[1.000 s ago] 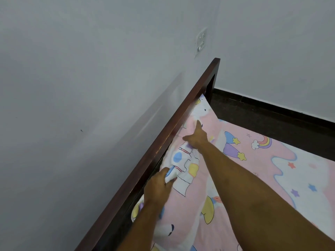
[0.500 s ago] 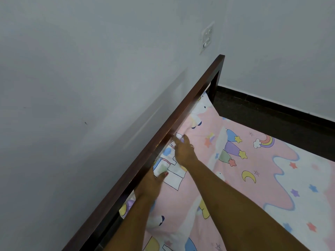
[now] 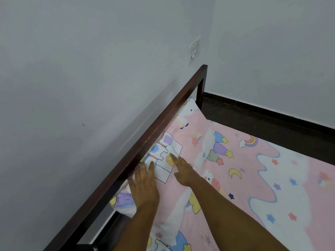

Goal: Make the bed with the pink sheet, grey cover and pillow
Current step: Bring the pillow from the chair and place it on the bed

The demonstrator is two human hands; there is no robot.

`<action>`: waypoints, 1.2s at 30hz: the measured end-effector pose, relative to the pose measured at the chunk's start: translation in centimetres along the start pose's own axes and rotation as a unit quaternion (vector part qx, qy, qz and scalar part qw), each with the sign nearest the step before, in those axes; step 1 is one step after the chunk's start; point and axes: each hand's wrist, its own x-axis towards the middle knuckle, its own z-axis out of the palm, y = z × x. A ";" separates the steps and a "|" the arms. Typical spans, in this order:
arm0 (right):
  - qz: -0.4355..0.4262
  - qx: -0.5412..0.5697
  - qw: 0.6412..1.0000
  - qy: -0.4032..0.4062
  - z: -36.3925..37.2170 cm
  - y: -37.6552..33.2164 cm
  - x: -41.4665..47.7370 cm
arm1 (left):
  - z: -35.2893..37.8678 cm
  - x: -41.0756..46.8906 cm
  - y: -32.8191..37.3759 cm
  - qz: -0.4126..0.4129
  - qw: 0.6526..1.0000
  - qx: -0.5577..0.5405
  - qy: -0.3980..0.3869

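Left grip [image 3: 145, 187], right grip [image 3: 183, 170], both flat, one pink sheet [image 3: 253, 171]

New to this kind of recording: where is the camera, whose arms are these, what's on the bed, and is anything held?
No machine here: a person wears one wide-angle camera on the head, so you look down along their own bare arms. The left hand and the right hand both rest on the pink sheet, printed with stars, a moon and a rainbow. Their fingers are straight, near the sheet's bunched edge by the dark wooden bed rail; nothing is gripped. Behind the rail is a pale wall with a switch plate; a dark floor lies beyond the bed. No grey cover or pillow is in view.
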 end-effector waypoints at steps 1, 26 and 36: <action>0.006 -0.007 1.000 -0.003 0.0 0.2 -0.8 | -0.3 -0.8 0.1 -0.007 1.000 0.002 -0.001; 0.107 -0.084 0.990 0.021 4.8 5.0 -28.1 | -6.5 -21.8 4.8 0.082 0.990 0.051 -0.104; 0.165 -0.046 0.984 0.040 12.2 7.9 -42.7 | -4.3 -35.3 6.3 0.184 0.973 0.068 -0.124</action>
